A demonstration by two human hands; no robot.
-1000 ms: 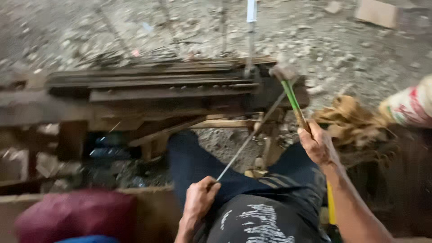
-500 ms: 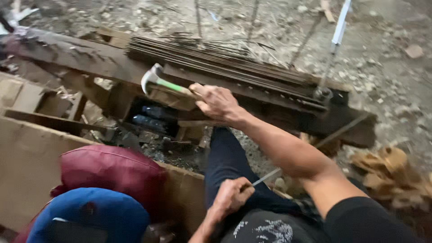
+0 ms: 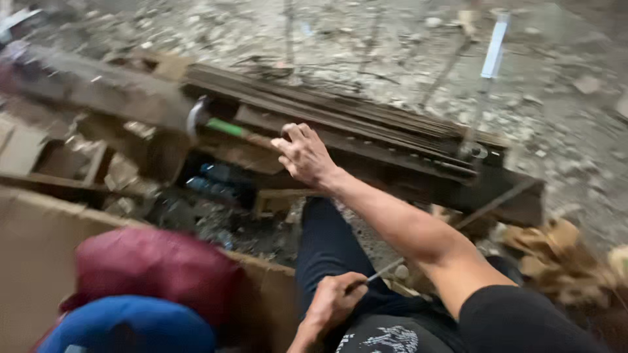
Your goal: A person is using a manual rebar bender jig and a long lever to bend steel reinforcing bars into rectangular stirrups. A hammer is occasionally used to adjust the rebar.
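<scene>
- Reaching across the body, the right hand lies over the hammer handle with fingers spread, not clearly gripping it.
- The hammer, green-necked, lies on the bench near its left end, beside the bundle of rods.
- The left hand is closed around a thin rod over the lap.

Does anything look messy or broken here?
Yes. The ground is strewn with rubble and scraps. The wooden bench looks rough and worn, and the hammer lies loosely across it by the right hand.
</scene>
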